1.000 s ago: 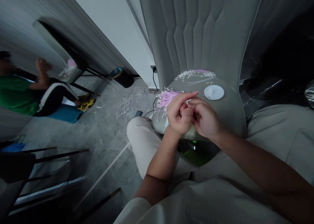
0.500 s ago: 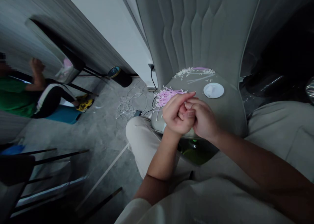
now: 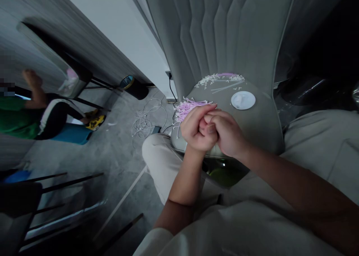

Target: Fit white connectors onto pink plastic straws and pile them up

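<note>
My left hand [image 3: 198, 128] and my right hand [image 3: 228, 132] are pressed together above the front of a grey chair seat [image 3: 260, 125]. The fingers of both are curled and closed; whatever lies between them, if anything, is hidden. Just behind my left hand is a pile of thin pink sticks with white ends [image 3: 186, 108]. Small white branched pieces [image 3: 207, 81] are scattered at the back of the seat, near a purple strip [image 3: 227, 74] and a few clear thin sticks [image 3: 224, 87]. A round white lid or dish [image 3: 243, 100] lies to the right.
A coiled pale cable [image 3: 143, 123] and a black bin [image 3: 134, 87] are on the floor to the left. Farther left another person in a green top [image 3: 17, 115] sits by a second chair [image 3: 81, 74]. Dark chair legs [image 3: 73, 181] stand at lower left.
The view has shifted a little, so most things sit slightly farther left. My hands stay pressed together in nearly the same pose. The other person's raised hand has moved slightly left.
</note>
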The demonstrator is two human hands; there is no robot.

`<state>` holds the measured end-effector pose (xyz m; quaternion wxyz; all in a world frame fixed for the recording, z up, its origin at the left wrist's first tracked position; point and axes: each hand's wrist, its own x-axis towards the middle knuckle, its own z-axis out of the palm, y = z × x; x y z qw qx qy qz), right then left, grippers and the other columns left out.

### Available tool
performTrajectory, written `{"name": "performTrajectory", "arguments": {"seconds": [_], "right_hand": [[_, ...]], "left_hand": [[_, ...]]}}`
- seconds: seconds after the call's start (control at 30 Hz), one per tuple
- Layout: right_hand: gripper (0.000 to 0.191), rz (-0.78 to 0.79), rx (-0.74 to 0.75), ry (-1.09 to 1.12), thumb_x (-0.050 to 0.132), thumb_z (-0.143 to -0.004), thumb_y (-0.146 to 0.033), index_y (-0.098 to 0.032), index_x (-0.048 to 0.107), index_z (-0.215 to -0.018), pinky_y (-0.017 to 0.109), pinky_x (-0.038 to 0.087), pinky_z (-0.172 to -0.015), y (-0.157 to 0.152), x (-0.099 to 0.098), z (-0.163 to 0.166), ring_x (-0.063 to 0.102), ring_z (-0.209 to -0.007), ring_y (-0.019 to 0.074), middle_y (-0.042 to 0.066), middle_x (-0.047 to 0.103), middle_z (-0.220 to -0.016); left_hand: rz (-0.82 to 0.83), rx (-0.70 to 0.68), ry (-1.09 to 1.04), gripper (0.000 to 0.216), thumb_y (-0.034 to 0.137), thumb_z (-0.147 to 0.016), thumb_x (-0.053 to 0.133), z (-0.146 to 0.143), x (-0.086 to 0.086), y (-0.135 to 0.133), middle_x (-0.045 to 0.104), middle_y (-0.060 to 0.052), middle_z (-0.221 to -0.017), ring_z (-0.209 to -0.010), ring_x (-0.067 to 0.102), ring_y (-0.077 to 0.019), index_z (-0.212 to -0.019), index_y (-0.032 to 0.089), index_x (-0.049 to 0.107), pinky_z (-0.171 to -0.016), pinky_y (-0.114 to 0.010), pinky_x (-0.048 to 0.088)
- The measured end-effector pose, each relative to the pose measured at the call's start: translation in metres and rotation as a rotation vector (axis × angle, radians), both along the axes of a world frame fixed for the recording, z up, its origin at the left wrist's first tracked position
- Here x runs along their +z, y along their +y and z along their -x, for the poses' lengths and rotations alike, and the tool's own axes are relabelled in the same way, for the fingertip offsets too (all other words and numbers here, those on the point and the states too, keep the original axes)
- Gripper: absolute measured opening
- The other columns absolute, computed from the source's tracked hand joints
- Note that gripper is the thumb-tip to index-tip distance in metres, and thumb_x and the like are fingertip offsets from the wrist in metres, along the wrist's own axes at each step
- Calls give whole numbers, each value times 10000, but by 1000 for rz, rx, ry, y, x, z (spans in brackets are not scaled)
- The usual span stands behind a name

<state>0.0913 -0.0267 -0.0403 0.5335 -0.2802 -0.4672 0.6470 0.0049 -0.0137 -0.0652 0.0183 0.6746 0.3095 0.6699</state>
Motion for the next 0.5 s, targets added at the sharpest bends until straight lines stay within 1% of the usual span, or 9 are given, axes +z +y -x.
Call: {"name": "performTrajectory", "arguments": {"seconds": [0.13,0.2,0.27,0.4,0.5], "right_hand": [[250,-33,13,-40,439,-788,-203,-212,394,-541,256,371,-590,5,-1,-1,422,-627,125,-12,425,-608],[242,-60,-5,-53,444,-787,-210,-208,407,-547,251,373,-596,10,-4,-2,426,-640,121,-12,453,-626],[235,-74,-5,-40,459,-792,-236,-204,435,-560,240,362,-566,13,-7,-3,421,-637,112,-11,466,-645],[224,8,112,36,447,-797,-252,-204,408,-582,221,264,-442,16,-8,-7,358,-529,84,-34,415,-591],[203,52,193,82,438,-772,-225,-205,380,-579,219,233,-410,15,-6,-9,335,-483,72,-49,382,-551]], "left_hand": [[77,14,-17,347,404,-949,440,2,-6,2,728,-17,-899,-824,683,-130,-1032,198,707,-735,-257,544],[121,32,-10,334,389,-951,441,3,-9,3,732,-18,-920,-843,687,-134,-1032,198,702,-751,-264,550],[170,39,5,317,377,-951,451,3,-9,3,733,-19,-940,-856,688,-132,-1045,198,695,-765,-264,554],[283,5,26,338,385,-965,427,5,-5,0,727,-36,-1037,-923,688,-142,-1123,205,664,-813,-282,559],[375,-56,24,363,403,-972,406,7,-1,-7,721,-50,-1079,-980,686,-160,-1185,215,633,-856,-310,562]]}}
